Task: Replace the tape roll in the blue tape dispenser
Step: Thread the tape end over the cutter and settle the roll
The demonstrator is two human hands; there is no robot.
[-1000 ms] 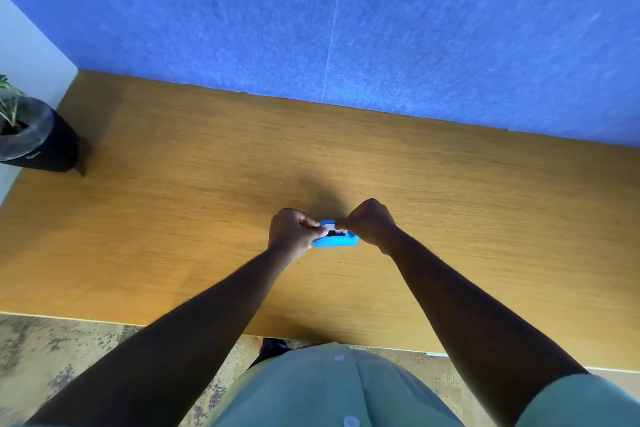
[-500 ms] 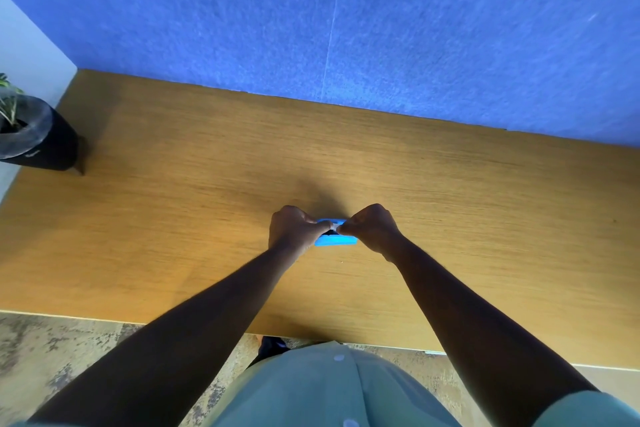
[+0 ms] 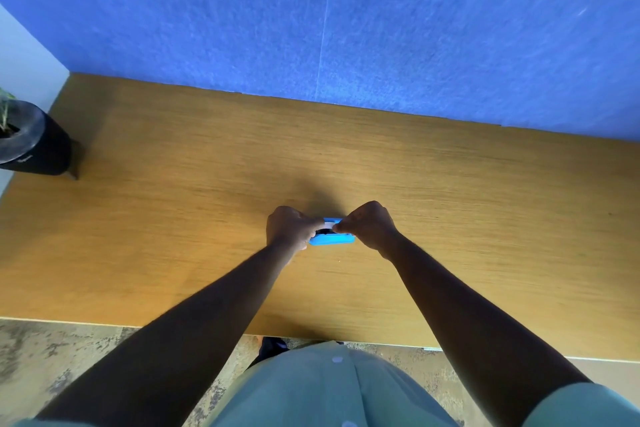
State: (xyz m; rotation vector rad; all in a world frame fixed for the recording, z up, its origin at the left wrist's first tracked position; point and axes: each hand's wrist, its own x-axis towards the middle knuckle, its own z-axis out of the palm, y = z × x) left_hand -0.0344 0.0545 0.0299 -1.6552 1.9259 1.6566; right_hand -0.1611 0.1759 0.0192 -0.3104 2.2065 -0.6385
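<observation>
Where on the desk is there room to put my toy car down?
Bare wood lies between the black plant pot and the left hand, and right of the right hand along the blue felt wall. It is crowded mid-desk, where both hands hold the small blue plastic tape dispenser.

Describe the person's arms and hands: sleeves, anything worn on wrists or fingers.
Both forearms are bare from elbow to wrist. Short pale green sleeves end near the elbows, matching the buttoned shirt below. No watch, bracelet or glove shows on the left hand or right hand; the fingers are too small to rule out rings.
</observation>
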